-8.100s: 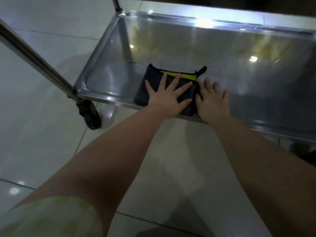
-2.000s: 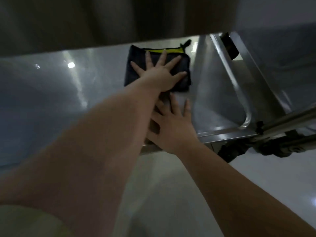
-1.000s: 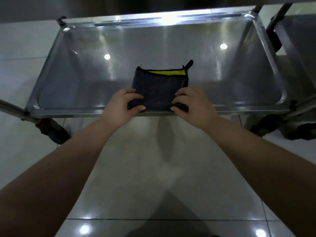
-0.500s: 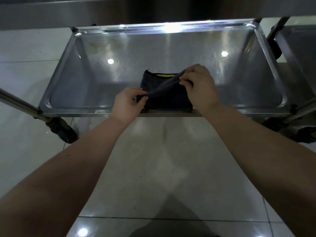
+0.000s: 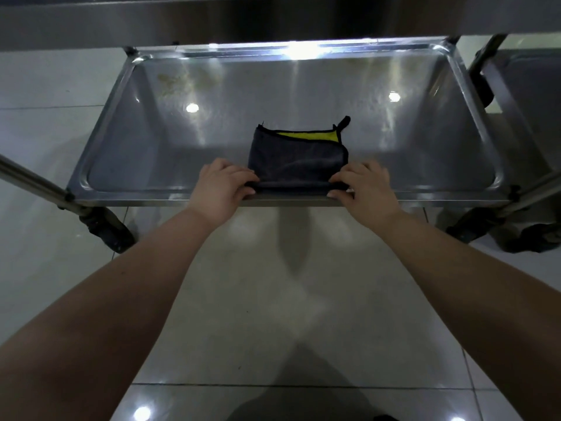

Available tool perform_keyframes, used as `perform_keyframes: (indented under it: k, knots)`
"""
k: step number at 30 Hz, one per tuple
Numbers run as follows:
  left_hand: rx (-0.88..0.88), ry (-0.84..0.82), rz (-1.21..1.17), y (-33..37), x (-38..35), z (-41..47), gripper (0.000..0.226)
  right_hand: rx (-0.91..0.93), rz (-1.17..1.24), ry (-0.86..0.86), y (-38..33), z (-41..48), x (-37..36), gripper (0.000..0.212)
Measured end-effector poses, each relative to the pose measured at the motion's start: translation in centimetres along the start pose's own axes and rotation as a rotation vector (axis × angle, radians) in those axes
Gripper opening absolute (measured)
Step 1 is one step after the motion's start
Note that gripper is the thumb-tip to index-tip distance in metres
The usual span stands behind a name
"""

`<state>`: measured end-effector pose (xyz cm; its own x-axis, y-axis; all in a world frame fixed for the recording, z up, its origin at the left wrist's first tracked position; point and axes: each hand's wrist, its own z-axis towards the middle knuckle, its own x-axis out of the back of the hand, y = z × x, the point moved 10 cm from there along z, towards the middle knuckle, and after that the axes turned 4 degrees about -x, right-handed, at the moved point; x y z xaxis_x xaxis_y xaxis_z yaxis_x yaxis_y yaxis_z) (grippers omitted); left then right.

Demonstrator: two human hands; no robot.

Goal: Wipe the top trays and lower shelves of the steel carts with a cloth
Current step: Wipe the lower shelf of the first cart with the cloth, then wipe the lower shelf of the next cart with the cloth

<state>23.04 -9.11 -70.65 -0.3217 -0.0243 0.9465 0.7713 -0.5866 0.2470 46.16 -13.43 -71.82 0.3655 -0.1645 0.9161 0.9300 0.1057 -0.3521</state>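
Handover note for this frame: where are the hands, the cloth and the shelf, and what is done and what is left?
Left hand and right hand: each pinches a near corner of the cloth.
Cloth: folded, dark with yellow inside, lying at the near edge of the lower shelf.
Done: this view does not show how much is wiped.
Left: yellowish smears at the shelf's far-left corner; probably the neighbouring cart on the right.

Free run along lower shelf (image 5: pixel 158 153) either side of cloth (image 5: pixel 296 161). Capped above by top tray (image 5: pixel 273 19), hemmed by raised rim (image 5: pixel 103 123).
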Motion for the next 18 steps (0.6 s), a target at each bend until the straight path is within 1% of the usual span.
perform_keyframes:
  k: [2, 4, 7, 9, 10, 12, 14, 16, 18]
  knots:
    - [-0.001, 0.006, 0.087, 0.5, 0.0, 0.4, 0.018, 0.04, -0.094, -0.01, -0.9, 0.3, -0.2, 0.02]
    - [0.008, 0.025, 0.134, 1.0, 0.5, 0.8, 0.019, 0.024, -0.123, -0.005, -1.6, 0.9, 0.4, 0.02]
    - [0.046, 0.136, 0.091, 1.5, 3.9, 1.3, 0.016, -0.05, 0.027, 0.116, -2.6, 1.3, 4.3, 0.013]
    - [0.011, 0.201, 0.083, 2.3, 7.0, 1.0, 0.015, -0.009, 0.119, 0.168, -4.2, 1.0, 7.5, 0.009]
    - [-0.009, 0.218, 0.1, 2.9, 8.4, 0.7, 0.014, 0.027, 0.129, 0.159, -5.2, 0.9, 8.7, 0.008]
    - [-0.006, 0.227, 0.129, 3.6, 10.7, -0.4, 0.01, 0.074, 0.119, 0.058, -7.0, 0.8, 9.8, 0.01]
    - [0.013, 0.229, 0.152, 4.0, 12.3, -2.0, 0.009, 0.067, 0.158, -0.118, -8.1, 0.9, 9.6, 0.014]
    - [0.012, 0.208, 0.201, 4.0, 13.8, -3.9, 0.018, 0.047, 0.23, -0.317, -9.4, 1.1, 9.0, 0.02]
    - [-0.004, 0.171, 0.248, 4.0, 15.8, -5.4, 0.025, 0.081, 0.213, -0.52, -11.3, 0.8, 8.8, 0.023]
